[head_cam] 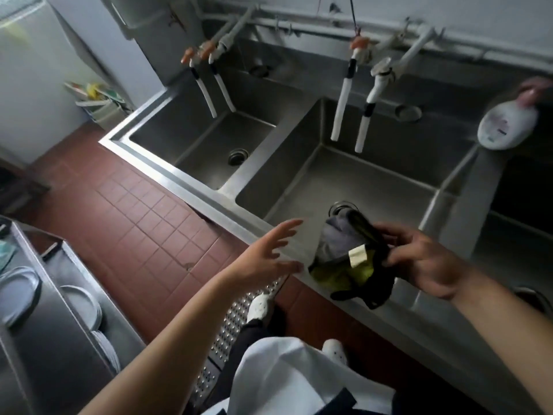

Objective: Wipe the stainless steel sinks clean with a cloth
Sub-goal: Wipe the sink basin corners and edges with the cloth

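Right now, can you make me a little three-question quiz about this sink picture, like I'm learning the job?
1. True or false: the right hand grips the bundled cloth.
2. Which basin is the cloth held over? A) the left sink B) the middle sink C) the tiled floor
3. Fill in: the left hand holds ____.

Key:
1. True; its fingers curl round the dark, grey and yellow-green bundle.
2. B; it hangs near that basin's front edge, close to the drain.
3. Nothing; its fingers are spread open beside the cloth.
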